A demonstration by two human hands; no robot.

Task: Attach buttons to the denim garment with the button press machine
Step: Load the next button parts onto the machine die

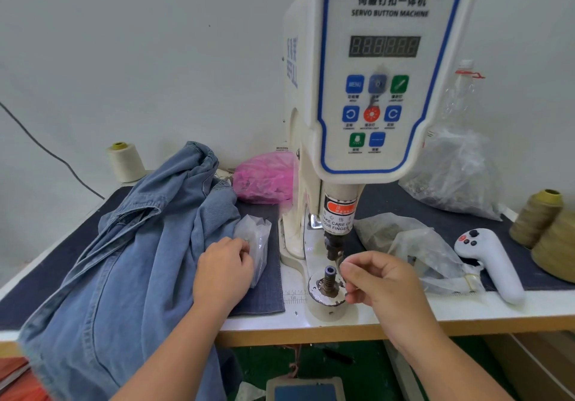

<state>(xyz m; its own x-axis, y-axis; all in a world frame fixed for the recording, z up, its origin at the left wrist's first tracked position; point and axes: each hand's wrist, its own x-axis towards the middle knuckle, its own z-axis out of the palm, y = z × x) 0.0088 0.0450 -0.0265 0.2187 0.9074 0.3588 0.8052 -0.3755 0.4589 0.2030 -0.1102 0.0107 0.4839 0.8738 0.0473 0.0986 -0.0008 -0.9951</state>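
Fingers of the right hand are pinched together just beside the lower die post of the button press machine; looks like a small button part between them, too small to confirm. Left hand has fingers curled, resting at the edge of the denim garment and touching a small clear bag, can't tell if it grips either. Garment lies heaped on the left of the tabletop, not under the press head yet. Judgement: part is being loaded on the die, fabric placement not yet done. Risks: right fingertips sit directly below the punch, so any pedal trigger now means a crushed finger; the warning label on the head says as much. Part seated tilted on the post gives a bent or skewed button. Garment bunched, so a fold could slide in doubled and get pressed through two layers. Loose clear bags lie near the die on the right and could snag. White handheld controller sits well apart.
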